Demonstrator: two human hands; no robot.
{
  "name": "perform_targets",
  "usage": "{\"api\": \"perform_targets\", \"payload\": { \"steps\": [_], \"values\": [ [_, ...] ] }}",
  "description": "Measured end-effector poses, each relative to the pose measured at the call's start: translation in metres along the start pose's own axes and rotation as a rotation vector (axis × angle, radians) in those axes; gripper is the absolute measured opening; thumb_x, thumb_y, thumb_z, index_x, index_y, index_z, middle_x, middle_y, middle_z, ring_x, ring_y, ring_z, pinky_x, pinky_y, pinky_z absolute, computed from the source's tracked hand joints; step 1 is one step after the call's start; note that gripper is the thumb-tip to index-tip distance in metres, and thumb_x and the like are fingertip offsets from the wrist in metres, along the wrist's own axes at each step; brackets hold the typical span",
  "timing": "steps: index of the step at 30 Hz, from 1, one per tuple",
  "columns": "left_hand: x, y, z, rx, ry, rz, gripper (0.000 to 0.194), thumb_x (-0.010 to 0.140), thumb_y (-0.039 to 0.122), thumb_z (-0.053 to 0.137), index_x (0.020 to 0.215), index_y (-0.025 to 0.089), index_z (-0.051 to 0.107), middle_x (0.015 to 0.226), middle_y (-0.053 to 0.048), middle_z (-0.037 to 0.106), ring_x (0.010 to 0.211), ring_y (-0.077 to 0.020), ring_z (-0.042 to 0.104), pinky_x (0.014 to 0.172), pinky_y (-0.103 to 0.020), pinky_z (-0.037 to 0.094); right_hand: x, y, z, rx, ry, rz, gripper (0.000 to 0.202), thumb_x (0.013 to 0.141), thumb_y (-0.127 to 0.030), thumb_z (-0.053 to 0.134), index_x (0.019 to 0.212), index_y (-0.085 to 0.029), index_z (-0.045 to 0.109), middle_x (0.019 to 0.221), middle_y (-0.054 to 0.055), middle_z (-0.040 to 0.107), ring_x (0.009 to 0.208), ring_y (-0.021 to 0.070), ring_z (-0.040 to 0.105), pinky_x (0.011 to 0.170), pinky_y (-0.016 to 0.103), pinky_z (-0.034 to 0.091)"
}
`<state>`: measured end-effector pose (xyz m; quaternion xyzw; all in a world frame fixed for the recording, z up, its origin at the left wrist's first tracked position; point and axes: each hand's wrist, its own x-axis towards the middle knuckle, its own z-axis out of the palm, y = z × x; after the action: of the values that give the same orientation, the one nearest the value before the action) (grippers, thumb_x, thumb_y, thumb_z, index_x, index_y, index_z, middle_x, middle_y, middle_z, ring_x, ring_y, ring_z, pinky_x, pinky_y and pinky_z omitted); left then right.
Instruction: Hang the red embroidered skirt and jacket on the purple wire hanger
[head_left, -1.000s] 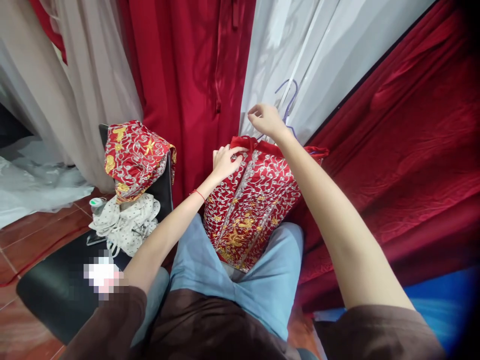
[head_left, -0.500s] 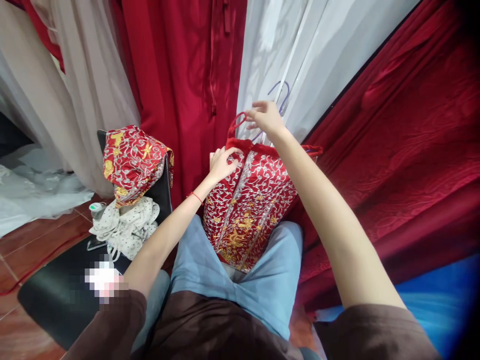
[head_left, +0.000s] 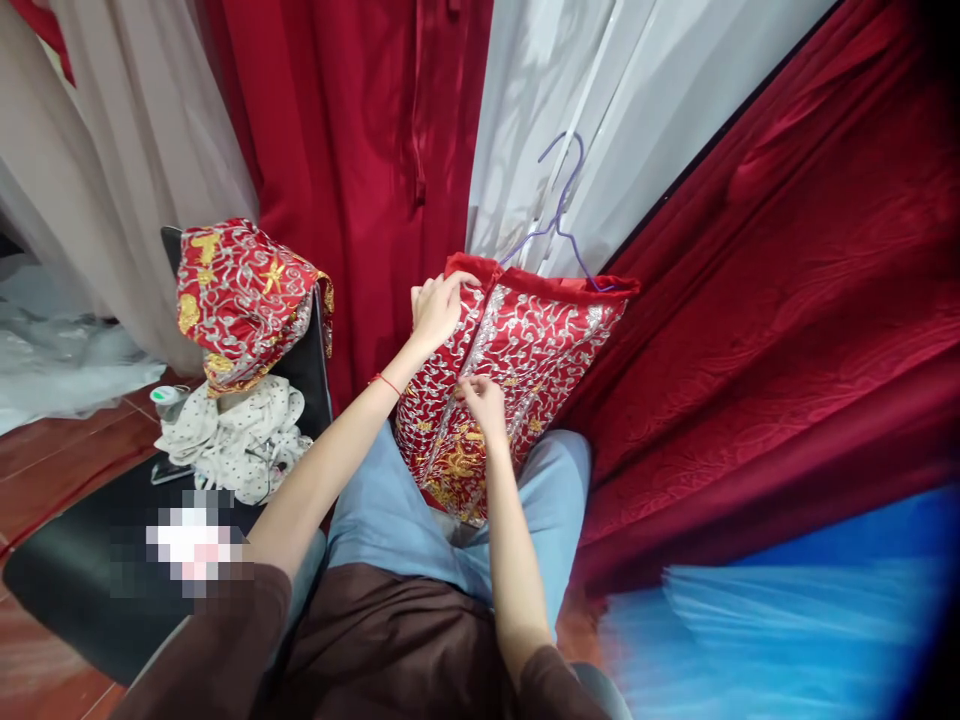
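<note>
A red skirt [head_left: 555,345] with silver and gold embroidery and a plain red top band stands between my knees. A purple wire hanger [head_left: 559,222] rises out of its top, hook upward. My left hand [head_left: 439,312] is closed on the skirt's upper left, just below the band, with its thumb and fingers curled over the cloth. Lower down, my right hand [head_left: 484,402] is in front of the skirt, by the long vertical seam. Its fingertips are pinched together; what lies between them, if anything, is too small to make out.
At left stands a black chair [head_left: 67,590] with a red embroidered garment [head_left: 247,300] over its backrest and a dotted white cloth [head_left: 232,425] on it. A small container [head_left: 171,400] is beside the cloth. Red curtains [head_left: 787,300] hang close at right; blue tulle [head_left: 757,640] lies lower right.
My right hand has let go of the red loop at the skirt's top and come down to its front. The loop no longer stands up, and the hanger is in fuller view. My left hand stays on the skirt.
</note>
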<state>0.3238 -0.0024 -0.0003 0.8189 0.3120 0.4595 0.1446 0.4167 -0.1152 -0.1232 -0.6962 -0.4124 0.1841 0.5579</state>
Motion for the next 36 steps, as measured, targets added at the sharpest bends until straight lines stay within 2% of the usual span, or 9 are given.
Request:
{"api": "perform_targets", "payload": {
  "steps": [6, 12, 16, 18, 20, 22, 25, 30, 36],
  "values": [
    [-0.002, -0.001, 0.001, 0.064, -0.015, 0.020, 0.038, 0.103, 0.020, 0.029, 0.115, 0.029, 0.064, 0.107, -0.002, 0.068, 0.104, -0.0224, 0.059, 0.101, -0.041, 0.035, 0.018, 0.016, 0.050, 0.169, 0.176, 0.049, 0.020, 0.082, -0.035, 0.062, 0.068, -0.022, 0.055, 0.060, -0.001, 0.065, 0.053, 0.0142, 0.060, 0.060, 0.025, 0.046],
    [-0.011, -0.005, -0.004, 0.073, 0.014, 0.137, 0.037, 0.100, 0.022, 0.034, 0.128, 0.028, 0.058, 0.119, -0.005, 0.065, 0.115, -0.0242, 0.056, 0.105, -0.044, 0.033, 0.009, 0.014, 0.045, 0.433, 0.039, 0.122, 0.022, 0.080, -0.037, 0.059, 0.068, -0.021, 0.050, 0.053, -0.003, 0.062, 0.041, 0.0099, 0.052, 0.045, 0.021, 0.038],
    [-0.047, -0.004, -0.003, 0.087, 0.216, 0.190, 0.040, 0.094, 0.026, 0.048, 0.133, 0.024, 0.052, 0.147, -0.012, 0.047, 0.140, -0.0284, 0.038, 0.111, -0.046, 0.028, 0.005, 0.011, 0.038, 0.513, 0.021, 0.115, 0.024, 0.074, -0.035, 0.063, 0.061, -0.021, 0.049, 0.049, -0.006, 0.054, 0.039, 0.0069, 0.044, 0.042, 0.020, 0.032],
    [-0.072, -0.011, 0.003, 0.091, 0.292, 0.138, 0.031, 0.093, 0.025, 0.050, 0.124, 0.021, 0.055, 0.142, -0.013, 0.052, 0.136, -0.0279, 0.043, 0.109, -0.044, 0.032, 0.004, 0.010, 0.036, 0.530, 0.011, 0.113, 0.024, 0.072, -0.035, 0.064, 0.060, -0.021, 0.049, 0.048, -0.007, 0.051, 0.038, 0.0060, 0.040, 0.041, 0.020, 0.030],
    [-0.096, -0.024, 0.013, 0.104, 0.227, 0.062, 0.017, 0.092, 0.021, 0.050, 0.108, 0.020, 0.057, 0.120, -0.011, 0.064, 0.118, -0.0252, 0.056, 0.101, -0.040, 0.039, 0.003, 0.009, 0.034, 0.539, -0.004, 0.112, 0.026, 0.070, -0.036, 0.066, 0.058, -0.021, 0.048, 0.047, -0.007, 0.048, 0.039, 0.0056, 0.037, 0.041, 0.020, 0.029],
    [-0.116, -0.040, 0.025, 0.110, 0.007, -0.016, 0.010, 0.089, 0.018, 0.055, 0.099, 0.020, 0.056, 0.095, -0.005, 0.069, 0.096, -0.0219, 0.064, 0.089, -0.035, 0.044, 0.002, 0.007, 0.032, 0.538, -0.026, 0.106, 0.029, 0.068, -0.038, 0.068, 0.057, -0.021, 0.049, 0.046, -0.008, 0.046, 0.039, 0.0055, 0.035, 0.040, 0.020, 0.028],
    [-0.136, -0.059, 0.043, 0.113, -0.243, -0.117, 0.019, 0.082, 0.023, 0.066, 0.097, 0.021, 0.054, 0.085, -0.002, 0.069, 0.085, -0.0202, 0.067, 0.082, -0.032, 0.046, -0.001, 0.004, 0.029, 0.521, -0.066, 0.086, 0.031, 0.068, -0.041, 0.070, 0.057, -0.020, 0.050, 0.044, -0.007, 0.047, 0.038, 0.0053, 0.033, 0.040, 0.021, 0.026],
    [-0.133, -0.058, 0.060, 0.274, -0.216, -0.198, 0.004, 0.089, 0.025, 0.057, 0.090, 0.021, 0.057, 0.091, -0.007, 0.072, 0.094, -0.0233, 0.068, 0.087, -0.033, 0.046, -0.008, 0.000, 0.031, 0.475, -0.074, 0.046, 0.029, 0.070, -0.040, 0.068, 0.057, -0.021, 0.051, 0.041, -0.006, 0.048, 0.035, 0.0066, 0.033, 0.040, 0.022, 0.027],
    [-0.128, -0.054, 0.065, 0.289, -0.306, -0.137, 0.024, 0.096, 0.014, 0.039, 0.110, 0.016, 0.057, 0.106, -0.013, 0.071, 0.100, -0.0239, 0.068, 0.079, -0.031, 0.047, -0.005, -0.008, 0.038, 0.459, -0.045, 0.044, 0.029, 0.073, -0.038, 0.062, 0.053, -0.021, 0.050, 0.041, -0.005, 0.049, 0.035, 0.0079, 0.038, 0.042, 0.023, 0.032]
  ]
}}
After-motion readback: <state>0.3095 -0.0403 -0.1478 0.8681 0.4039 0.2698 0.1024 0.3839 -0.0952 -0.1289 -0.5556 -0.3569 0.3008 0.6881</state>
